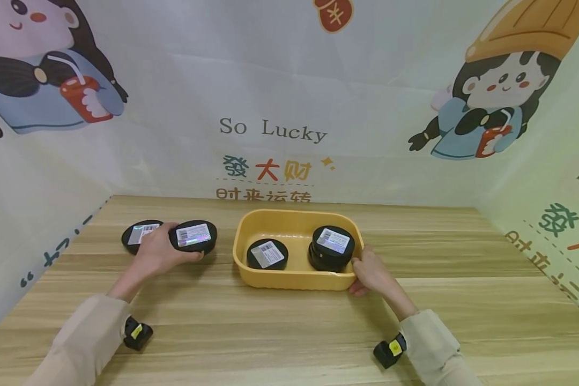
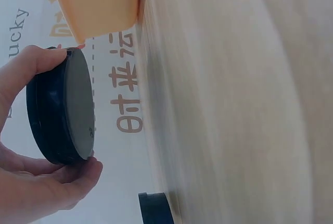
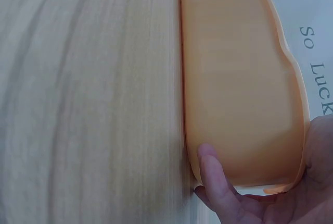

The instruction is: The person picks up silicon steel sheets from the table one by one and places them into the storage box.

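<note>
Left sleeve (image 1: 84,332) and right sleeve (image 1: 431,343) are nearest, over the wooden table (image 1: 270,332); left hand (image 1: 161,249) has thumb and fingers clamped on a black disc (image 1: 193,237), raised off the wood, with a spare disc (image 1: 133,237) partly hidden behind that hand. A strip of wood separates the held disc from the left wall of the yellow tub (image 1: 289,280), whose near right corner the right hand (image 1: 372,273) grips. Inside, tub floor shows between the single disc (image 1: 267,254) at left and the disc stack (image 1: 332,241) close to the right wall.
</note>
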A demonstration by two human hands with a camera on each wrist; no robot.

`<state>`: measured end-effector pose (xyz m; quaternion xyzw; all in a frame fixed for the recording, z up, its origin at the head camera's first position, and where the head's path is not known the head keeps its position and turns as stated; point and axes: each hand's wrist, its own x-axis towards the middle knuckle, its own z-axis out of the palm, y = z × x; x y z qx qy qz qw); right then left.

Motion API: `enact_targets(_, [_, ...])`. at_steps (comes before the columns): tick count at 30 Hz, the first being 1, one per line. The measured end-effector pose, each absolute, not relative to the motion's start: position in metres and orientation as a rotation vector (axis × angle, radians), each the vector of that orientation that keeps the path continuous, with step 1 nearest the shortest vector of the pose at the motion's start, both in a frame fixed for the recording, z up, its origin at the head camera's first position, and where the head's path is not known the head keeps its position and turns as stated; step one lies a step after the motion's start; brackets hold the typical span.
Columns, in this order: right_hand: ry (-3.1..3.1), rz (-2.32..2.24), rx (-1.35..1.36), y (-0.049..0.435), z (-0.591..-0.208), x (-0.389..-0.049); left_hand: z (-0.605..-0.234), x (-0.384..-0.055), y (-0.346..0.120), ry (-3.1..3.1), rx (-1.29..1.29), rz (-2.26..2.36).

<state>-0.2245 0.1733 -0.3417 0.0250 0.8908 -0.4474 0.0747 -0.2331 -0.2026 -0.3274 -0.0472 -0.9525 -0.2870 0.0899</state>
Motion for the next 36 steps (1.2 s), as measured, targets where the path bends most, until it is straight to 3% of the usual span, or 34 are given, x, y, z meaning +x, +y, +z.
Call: enact_targets(36, [2.666,-1.36,0.073,0.173,-0.342,-0.224,-0.312,-0.229,-0.163,-2.761,-0.271,-0.999])
